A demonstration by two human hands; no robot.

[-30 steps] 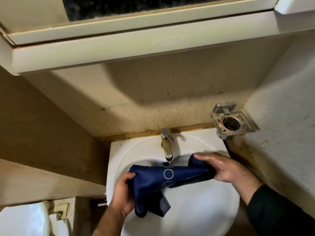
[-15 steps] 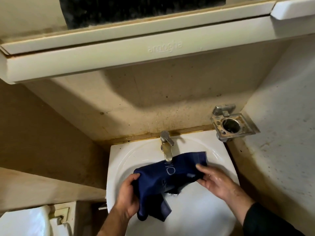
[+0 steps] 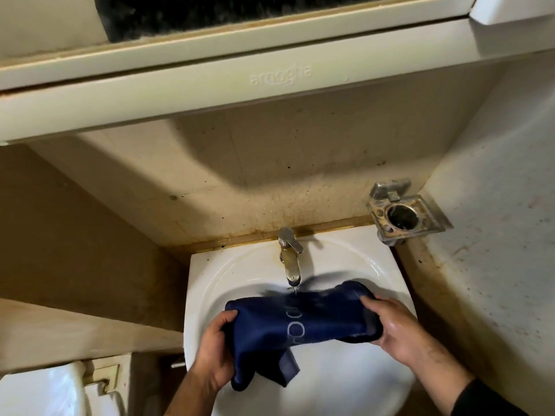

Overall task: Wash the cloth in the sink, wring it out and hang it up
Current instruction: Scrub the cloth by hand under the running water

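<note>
One cloth (image 3: 303,322), one sink (image 3: 339,382), one tap (image 3: 290,259), two hands. Counted further: one metal holder (image 3: 404,216) up and to the right of the tap on the wall corner, one pale shelf (image 3: 240,82) well above the tap with raised lettering on its front edge, one white rounded object (image 3: 45,391) far down to the left of the tap, too cropped to identify.

Cloth dark navy, stretched into a loose band just below the tap's spout, over the white basin. Pale lettering across its middle, only partly readable. Upper edge nearest the spout blurred, possibly wet from a thin stream falling there. One folded tail hanging down from the band's lower left part toward the basin floor. Right end bunched thicker, with a lighter hem showing.

Left hand (image 3: 214,355), below and left of the tap, curled round the cloth's left end, thumb on top, fingers hidden under the fabric. Right hand (image 3: 396,328), below and right of the tap, gripping the bunched right end, fingers wrapped over it, skin shiny. Dark sleeve (image 3: 492,400) on the right forearm at the bottom corner.

Stained beige wall directly behind the tap, brown grime along the sink's back seam.
</note>
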